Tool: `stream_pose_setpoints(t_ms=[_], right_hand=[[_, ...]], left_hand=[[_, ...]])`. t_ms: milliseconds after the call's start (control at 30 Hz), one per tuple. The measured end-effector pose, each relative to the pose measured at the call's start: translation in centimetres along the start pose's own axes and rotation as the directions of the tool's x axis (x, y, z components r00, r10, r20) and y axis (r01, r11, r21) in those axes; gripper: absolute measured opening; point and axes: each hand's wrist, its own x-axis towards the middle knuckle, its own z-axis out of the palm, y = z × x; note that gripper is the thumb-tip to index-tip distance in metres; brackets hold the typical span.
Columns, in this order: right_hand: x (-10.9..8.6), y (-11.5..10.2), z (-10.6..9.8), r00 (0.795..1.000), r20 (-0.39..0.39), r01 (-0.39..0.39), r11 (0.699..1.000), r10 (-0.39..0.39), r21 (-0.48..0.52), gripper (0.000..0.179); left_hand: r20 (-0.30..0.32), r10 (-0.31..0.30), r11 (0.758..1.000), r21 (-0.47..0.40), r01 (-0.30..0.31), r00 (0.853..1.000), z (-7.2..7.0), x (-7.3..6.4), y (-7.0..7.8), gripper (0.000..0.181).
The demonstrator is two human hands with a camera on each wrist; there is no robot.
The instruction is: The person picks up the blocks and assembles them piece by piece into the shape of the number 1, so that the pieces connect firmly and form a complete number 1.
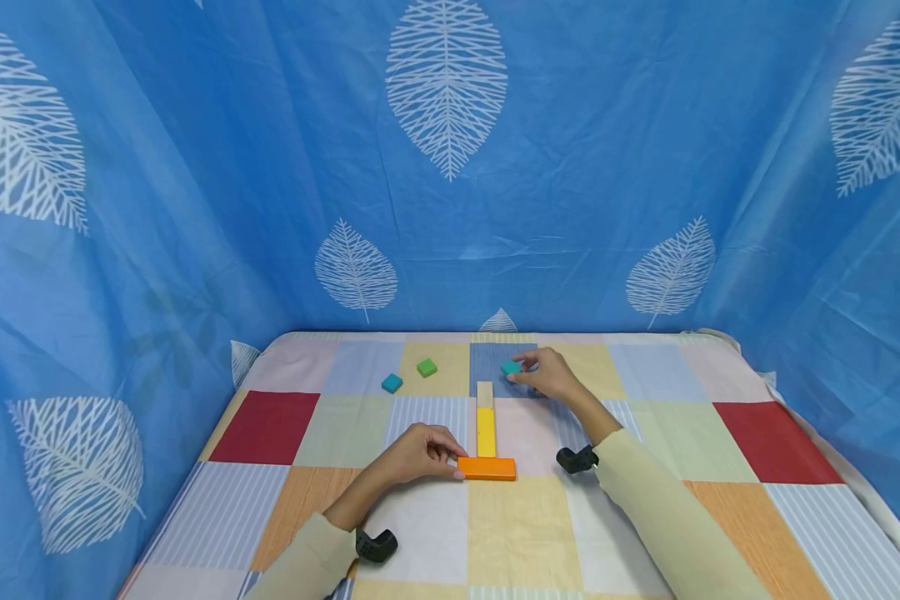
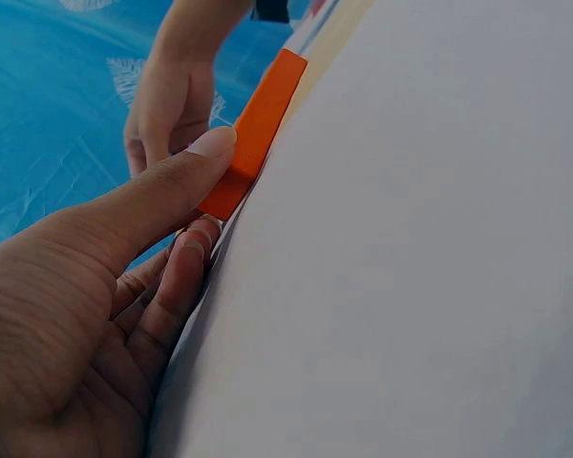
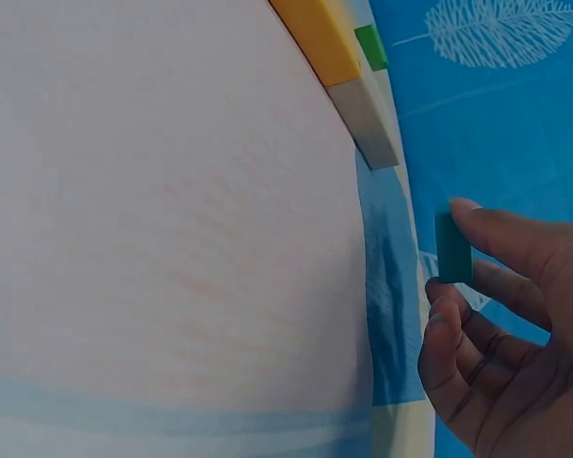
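Observation:
My left hand (image 1: 420,454) pinches the left end of an orange rectangular block (image 1: 492,470), which lies crosswise on the cloth; the left wrist view shows the thumb (image 2: 205,153) on one face and fingertips below. A yellow block (image 1: 486,433) runs away from the orange one, and a pale off-white block (image 1: 484,394) continues that line at its far end. Beyond and to the right, my right hand (image 1: 549,373) holds a small teal block (image 1: 509,367) between thumb and fingers. In the right wrist view the teal block (image 3: 454,248) appears raised off the cloth.
A green block (image 1: 427,367) and a blue block (image 1: 392,383) lie apart at the back left. The table wears a patchwork cloth (image 1: 270,429). Blue curtains (image 1: 450,225) with white leaf prints enclose the back and sides.

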Motion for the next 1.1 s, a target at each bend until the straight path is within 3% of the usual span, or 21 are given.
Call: stream_pose_setpoints(t_ms=[433, 600, 800, 1100], right_hand=[[2.3, -0.5, 1.3, 0.998, 0.066, 0.025, 0.999, -0.024, -0.023, 0.044], [2.8, -0.5, 1.6, 0.996, 0.074, 0.045, 0.998, -0.042, -0.039, 0.044], [3.0, -0.4, 1.8, 0.997, 0.069, 0.033, 0.998, -0.03, -0.05, 0.043], [3.0, -0.1, 1.8, 0.998, 0.054, -0.011, 0.999, 0.014, -0.045, 0.035]], left_hand=[[0.013, 0.03, 1.0, 0.0, -0.03, 0.999, -0.1, -0.1, -0.4, 0.023], [0.012, 0.004, 1.0, 0.002, -0.004, 1.0, -0.2, 0.0, -0.3, 0.024], [0.011, -0.021, 1.0, 0.014, 0.021, 1.0, -0.2, 0.0, -0.2, 0.024], [0.01, -0.007, 1.0, 0.018, 0.007, 1.0, -0.2, -0.1, -0.1, 0.024]])
